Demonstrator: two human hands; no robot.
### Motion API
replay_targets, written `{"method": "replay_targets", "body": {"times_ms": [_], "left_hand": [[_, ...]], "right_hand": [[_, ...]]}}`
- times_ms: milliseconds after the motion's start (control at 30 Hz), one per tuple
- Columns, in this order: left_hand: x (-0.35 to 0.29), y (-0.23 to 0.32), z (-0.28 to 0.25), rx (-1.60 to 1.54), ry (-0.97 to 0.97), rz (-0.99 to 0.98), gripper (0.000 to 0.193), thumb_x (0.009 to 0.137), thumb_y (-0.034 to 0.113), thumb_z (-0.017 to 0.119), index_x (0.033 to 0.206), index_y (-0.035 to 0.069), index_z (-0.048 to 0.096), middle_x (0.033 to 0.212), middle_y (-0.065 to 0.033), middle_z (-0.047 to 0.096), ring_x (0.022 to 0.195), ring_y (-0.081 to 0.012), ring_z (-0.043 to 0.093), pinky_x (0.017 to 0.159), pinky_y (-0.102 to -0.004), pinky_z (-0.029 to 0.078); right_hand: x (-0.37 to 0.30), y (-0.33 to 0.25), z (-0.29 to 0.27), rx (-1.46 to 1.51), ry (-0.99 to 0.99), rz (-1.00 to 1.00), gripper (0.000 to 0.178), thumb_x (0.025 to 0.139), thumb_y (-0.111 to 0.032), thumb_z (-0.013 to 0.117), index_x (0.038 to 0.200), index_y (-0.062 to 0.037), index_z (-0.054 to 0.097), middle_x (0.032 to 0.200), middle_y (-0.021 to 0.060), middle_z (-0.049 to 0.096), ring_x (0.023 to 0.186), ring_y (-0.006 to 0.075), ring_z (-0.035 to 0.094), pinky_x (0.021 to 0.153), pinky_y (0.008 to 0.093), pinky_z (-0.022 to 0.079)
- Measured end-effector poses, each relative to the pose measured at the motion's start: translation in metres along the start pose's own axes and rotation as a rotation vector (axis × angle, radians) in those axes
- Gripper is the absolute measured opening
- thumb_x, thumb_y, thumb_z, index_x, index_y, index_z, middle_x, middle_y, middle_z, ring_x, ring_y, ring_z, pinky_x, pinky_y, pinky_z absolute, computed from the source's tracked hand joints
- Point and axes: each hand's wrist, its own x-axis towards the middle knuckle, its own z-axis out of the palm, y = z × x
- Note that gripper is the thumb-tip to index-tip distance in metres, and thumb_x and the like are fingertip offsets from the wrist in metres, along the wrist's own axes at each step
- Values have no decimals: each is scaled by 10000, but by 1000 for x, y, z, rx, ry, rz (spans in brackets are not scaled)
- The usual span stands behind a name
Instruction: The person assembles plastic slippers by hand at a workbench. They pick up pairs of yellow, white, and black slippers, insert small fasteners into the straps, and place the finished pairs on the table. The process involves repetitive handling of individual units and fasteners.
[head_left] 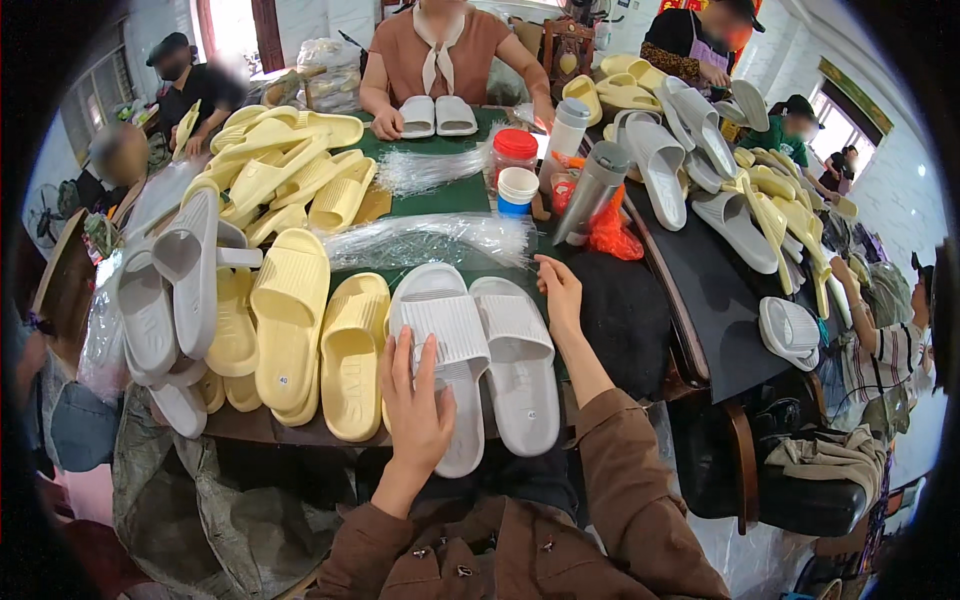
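A pair of grey slide slippers lies in front of me, toes pointing away. My left hand [415,405] rests on the left edge of the left slipper [462,400], its fingers stretched out over the strap and footbed. Beside it lies the right slipper [524,385], with a small round size sticker at its heel. My right hand [561,292] is beyond that slipper, at the right end of a bundle of clear plastic strands [430,240]. Its fingers are bent together at the strand ends; anything between them is too thin to make out.
Yellow slippers [290,325] and grey slippers [190,270] crowd the left. A red-lidded jar [514,150], a white-and-blue tub [516,190] and a steel flask [595,190] stand ahead. Across the table a person [440,55] handles grey slippers. More slippers cover the black table [690,290] on the right.
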Motion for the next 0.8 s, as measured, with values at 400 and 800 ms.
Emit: {"method": "replay_targets", "body": {"times_ms": [400, 800], "left_hand": [[0, 2, 0, -14, -24, -12, 692, 780, 6, 595, 1427, 30, 352, 1498, -217, 242, 1386, -427, 217, 1120, -506, 210], [-1, 0, 1, -17, -12, -5, 686, 783, 8, 598, 1425, 34, 356, 1494, -217, 254, 1382, -426, 228, 1121, -507, 207]], "right_hand": [[0, 0, -1, -271, 27, -216, 262, 962, -171, 532, 1046, 27, 681, 998, 125, 651, 819, 142, 647, 684, 253, 513], [7, 2, 9, -217, -20, -71, 264, 956, -165, 536, 1070, 29, 674, 857, 132, 685, 696, 138, 657, 631, 261, 529]]}}
